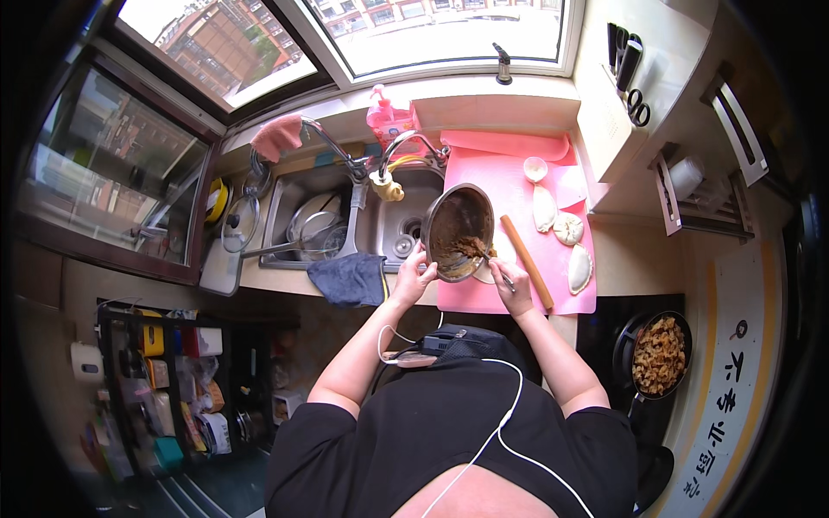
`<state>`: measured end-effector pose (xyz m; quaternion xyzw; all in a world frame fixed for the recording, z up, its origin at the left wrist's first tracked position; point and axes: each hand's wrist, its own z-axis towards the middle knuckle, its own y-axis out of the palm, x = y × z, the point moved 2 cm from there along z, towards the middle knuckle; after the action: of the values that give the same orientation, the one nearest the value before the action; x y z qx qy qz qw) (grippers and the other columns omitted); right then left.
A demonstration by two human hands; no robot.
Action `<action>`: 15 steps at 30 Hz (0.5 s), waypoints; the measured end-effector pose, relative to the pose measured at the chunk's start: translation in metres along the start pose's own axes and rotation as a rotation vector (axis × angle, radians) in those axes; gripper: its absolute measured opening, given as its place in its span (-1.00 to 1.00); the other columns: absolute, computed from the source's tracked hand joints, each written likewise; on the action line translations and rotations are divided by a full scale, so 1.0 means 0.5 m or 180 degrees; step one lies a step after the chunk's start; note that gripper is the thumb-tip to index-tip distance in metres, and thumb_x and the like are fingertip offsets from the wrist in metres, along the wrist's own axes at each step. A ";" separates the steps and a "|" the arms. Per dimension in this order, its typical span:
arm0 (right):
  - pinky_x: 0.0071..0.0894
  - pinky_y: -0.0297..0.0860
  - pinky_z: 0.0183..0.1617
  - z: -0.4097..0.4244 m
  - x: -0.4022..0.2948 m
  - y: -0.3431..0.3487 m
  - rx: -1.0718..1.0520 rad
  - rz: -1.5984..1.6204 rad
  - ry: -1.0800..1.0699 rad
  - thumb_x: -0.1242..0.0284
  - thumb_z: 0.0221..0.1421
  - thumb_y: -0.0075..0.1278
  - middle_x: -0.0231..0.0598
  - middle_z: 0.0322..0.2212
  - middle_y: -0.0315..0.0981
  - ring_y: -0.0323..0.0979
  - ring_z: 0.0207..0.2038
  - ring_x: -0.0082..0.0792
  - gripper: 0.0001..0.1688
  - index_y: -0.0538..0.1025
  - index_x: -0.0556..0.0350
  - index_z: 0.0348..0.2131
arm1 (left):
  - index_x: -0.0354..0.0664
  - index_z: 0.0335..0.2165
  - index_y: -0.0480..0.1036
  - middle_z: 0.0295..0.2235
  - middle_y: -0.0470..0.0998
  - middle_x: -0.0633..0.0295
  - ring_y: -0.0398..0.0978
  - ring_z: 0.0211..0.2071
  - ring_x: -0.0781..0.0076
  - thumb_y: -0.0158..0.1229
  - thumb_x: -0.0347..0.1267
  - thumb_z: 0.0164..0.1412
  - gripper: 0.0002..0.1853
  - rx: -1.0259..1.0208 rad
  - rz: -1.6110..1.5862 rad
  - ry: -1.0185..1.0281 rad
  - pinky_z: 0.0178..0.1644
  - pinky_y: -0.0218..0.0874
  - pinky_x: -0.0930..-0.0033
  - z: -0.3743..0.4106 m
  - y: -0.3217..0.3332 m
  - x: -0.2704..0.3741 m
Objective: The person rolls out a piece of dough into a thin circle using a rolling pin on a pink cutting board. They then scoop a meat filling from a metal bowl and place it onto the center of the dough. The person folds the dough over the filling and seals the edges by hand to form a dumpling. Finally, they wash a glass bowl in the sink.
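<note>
My left hand (412, 278) grips the rim of a metal mixing bowl (453, 213), which is tilted toward the right. Brown filling (467, 248) clings inside it, heaped near the lower right rim. In my right hand (511, 288) is a metal utensil (505, 278), its far end in the filling; its exact shape is hidden. Partly covered by bowl and hand, a round dough wrapper (486, 274) lies on the pink mat (466, 301). Right of my right hand rests a wooden rolling pin (526, 262). Two crescent dumplings (545, 209) and a round pleated bun (568, 228) sit farther right.
A small cup (535, 169) of white powder stands at the mat's back. Left is a double sink (382, 226) with dishes and a dark cloth (350, 278) over its edge. A frying pan (660, 355) of browned food sits on the right. Knives and scissors (638, 108) hang on the wall.
</note>
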<state>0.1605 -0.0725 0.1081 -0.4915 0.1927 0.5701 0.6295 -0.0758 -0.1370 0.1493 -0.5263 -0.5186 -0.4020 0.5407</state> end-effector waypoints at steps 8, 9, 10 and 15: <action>-0.56 0.47 -0.31 -0.026 0.045 0.016 -0.0307 0.1264 0.1001 0.47 0.19 0.02 -0.19 -0.28 0.58 0.52 -0.39 -0.51 -0.76 0.57 0.29 -0.21 | -0.40 -0.31 0.39 0.25 0.03 -0.04 0.55 -0.21 0.31 0.03 -0.49 0.24 -0.87 0.0054 -0.0023 0.0059 -0.14 0.48 0.39 0.001 -0.007 -0.022; -0.55 0.49 -0.31 -0.036 0.065 0.014 -0.0206 0.1325 0.1446 0.42 0.20 0.03 -0.18 -0.29 0.57 0.53 -0.35 -0.49 -0.72 0.57 0.31 -0.22 | -0.39 -0.29 0.39 0.18 0.12 0.01 0.54 -0.21 0.34 0.03 -0.49 0.25 -0.87 0.0085 -0.0026 0.0054 -0.13 0.47 0.38 0.004 -0.021 -0.049; -0.53 0.50 -0.30 -0.044 0.089 0.002 -0.0008 0.1694 0.1641 0.37 0.20 0.03 -0.18 -0.29 0.56 0.53 -0.34 -0.48 -0.70 0.56 0.31 -0.22 | -0.38 -0.28 0.39 0.11 0.22 0.05 0.53 -0.20 0.36 0.03 -0.49 0.25 -0.87 0.0097 -0.0041 0.0052 -0.11 0.46 0.36 0.008 -0.029 -0.060; -0.56 0.49 -0.28 -0.040 0.138 -0.046 0.0547 0.3091 0.2373 0.11 0.19 -0.02 -0.15 -0.22 0.53 0.56 -0.29 -0.34 -0.50 0.50 0.22 -0.19 | -0.29 -0.23 0.40 -0.24 0.45 0.30 0.49 -0.20 0.45 0.03 -0.46 0.27 -0.87 0.0025 -0.0810 -0.0524 -0.05 0.44 0.32 0.004 -0.029 -0.054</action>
<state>0.2069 -0.0497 0.0529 -0.4613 0.6468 0.5639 0.2258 -0.0939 -0.1398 0.1248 -0.4854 -0.6253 -0.4208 0.4430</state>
